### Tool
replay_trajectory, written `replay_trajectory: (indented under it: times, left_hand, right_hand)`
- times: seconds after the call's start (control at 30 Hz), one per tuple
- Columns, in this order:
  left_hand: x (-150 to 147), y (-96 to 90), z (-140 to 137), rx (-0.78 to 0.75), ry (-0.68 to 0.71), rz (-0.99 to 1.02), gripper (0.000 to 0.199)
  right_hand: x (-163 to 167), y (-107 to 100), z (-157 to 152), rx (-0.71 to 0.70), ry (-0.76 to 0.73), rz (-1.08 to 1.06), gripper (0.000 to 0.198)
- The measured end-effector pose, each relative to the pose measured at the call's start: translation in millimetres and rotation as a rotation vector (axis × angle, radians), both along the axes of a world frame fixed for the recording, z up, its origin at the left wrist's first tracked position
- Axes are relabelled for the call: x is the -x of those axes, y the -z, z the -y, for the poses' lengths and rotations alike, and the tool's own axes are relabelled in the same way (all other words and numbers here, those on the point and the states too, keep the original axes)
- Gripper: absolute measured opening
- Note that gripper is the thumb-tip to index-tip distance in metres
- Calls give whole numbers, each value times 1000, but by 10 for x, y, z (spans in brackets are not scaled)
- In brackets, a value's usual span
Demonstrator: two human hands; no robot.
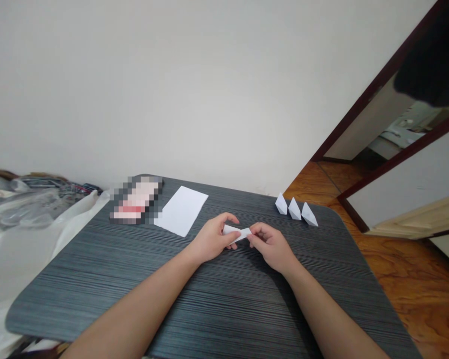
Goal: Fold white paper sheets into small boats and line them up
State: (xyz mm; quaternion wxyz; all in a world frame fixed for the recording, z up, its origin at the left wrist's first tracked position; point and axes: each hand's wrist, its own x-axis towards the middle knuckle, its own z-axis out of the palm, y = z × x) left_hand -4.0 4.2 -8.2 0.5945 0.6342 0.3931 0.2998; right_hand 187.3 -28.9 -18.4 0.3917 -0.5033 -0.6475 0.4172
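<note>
A small piece of folded white paper (232,231) is held between my two hands, above the middle of the table. My left hand (214,238) grips its left end, thumb on the near face and fingers behind. With thumb and fingertips, my right hand (270,245) pinches the right end. Both hands partly cover the paper, so its full shape is hidden. Flat white paper (182,209) lies to the left, beyond my left hand. Off to the right, three folded white paper boats (294,209) stand in a row.
The dark wood-grained table (217,304) meets a pale wall at the back. A pixelated, blurred-out item (134,202) lies at the far left. Clear plastic sheeting (30,239) covers things beside the table. A wooden floor (415,279) and a doorway are at the right.
</note>
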Motion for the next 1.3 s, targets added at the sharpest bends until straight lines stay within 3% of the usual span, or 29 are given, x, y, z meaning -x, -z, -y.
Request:
replay_trajectory:
  times: [0.27, 0.5, 0.83, 1.0, 1.2, 1.3]
  left_hand:
    - [7, -108, 23, -38, 26, -58, 21]
    - [9, -103, 28, -45, 49, -87, 23]
    - [27, -106, 14, -173, 81, -142, 25]
    - [19, -96, 24, -151, 77, -138, 24]
    - [-11, -92, 30, -11, 27, -77, 28]
    - [-3, -110, 37, -32, 48, -80, 24]
  right_hand:
    - [-15, 1, -2, 62, -31, -12, 11]
    - [-15, -62, 3, 11, -35, 52, 15]
    - [26, -54, 2, -1, -80, 88, 15]
    - [31, -81, 5, -42, -71, 127, 16]
    - [19, -77, 9, -50, -20, 133, 18]
    - [31, -84, 9, -36, -16, 126, 18]
